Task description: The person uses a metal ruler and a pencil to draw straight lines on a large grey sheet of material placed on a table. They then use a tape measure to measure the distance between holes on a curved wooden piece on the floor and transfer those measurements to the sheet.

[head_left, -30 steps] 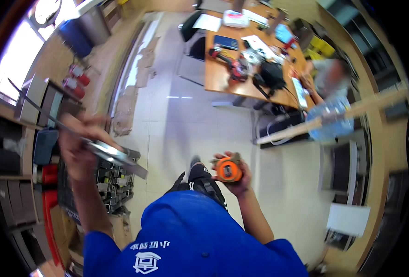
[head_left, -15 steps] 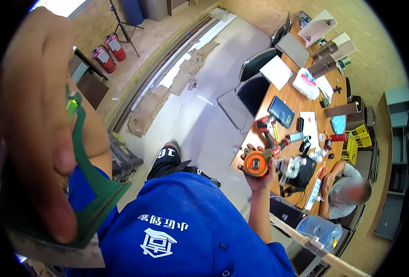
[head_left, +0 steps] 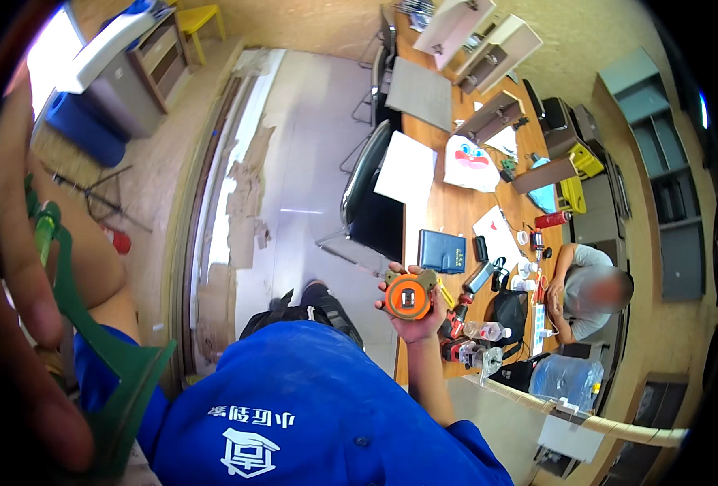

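The right hand point(head_left: 421, 327) holds the orange tape measure point(head_left: 408, 298), which rests in the palm, between curled fingertips at its left side and the thumb at its right. The left hand point(head_left: 31, 324), near the camera, holds a green tool point(head_left: 138, 366), fingers lying across it.

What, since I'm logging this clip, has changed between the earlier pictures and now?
The left hand, holding a green tool, has risen close to the camera since the first picture and now shows at the left edge. The view has swung too. The right hand still holds the orange tape measure, and another person still sits at the table.
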`<state>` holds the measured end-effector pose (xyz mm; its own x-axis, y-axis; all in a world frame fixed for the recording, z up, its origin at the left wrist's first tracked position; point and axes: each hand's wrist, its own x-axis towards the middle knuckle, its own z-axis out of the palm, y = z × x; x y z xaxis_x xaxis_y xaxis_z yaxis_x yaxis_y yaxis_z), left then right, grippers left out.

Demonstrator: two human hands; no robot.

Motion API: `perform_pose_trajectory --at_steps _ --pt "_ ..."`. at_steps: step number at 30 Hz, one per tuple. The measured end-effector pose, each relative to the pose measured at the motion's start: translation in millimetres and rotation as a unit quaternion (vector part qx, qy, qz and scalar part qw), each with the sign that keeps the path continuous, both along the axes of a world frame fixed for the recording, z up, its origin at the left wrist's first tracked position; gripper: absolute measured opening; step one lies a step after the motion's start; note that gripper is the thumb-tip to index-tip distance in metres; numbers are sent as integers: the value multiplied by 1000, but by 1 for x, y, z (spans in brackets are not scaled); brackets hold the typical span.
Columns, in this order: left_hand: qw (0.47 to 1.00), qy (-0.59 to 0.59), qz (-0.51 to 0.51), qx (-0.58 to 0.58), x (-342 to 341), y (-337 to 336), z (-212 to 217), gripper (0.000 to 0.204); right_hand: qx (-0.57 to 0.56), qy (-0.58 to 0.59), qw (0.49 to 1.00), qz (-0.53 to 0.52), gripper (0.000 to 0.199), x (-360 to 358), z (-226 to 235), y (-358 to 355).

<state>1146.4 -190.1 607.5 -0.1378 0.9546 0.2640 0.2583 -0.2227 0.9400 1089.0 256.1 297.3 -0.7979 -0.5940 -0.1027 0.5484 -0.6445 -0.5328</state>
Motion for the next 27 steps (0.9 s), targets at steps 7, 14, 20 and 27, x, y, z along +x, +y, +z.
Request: perform_pose_trajectory --at_steps 7,14,20,27 --pt "999 35 -27 4 -153 -49 -8 49 20 -6 995 -99 61 -111 -11 -35" --pt "998 41 -33 22 -284 -95 -18 49 2 9 985 -171 58 -199 -4 -66" --pt "995 55 -68 49 -394 -130 -35 49 25 18 959 -281 57 -231 4 -103" --pt "983 62 -137 106 -523 -149 -62 49 30 -28 911 -410 57 -240 6 -163"
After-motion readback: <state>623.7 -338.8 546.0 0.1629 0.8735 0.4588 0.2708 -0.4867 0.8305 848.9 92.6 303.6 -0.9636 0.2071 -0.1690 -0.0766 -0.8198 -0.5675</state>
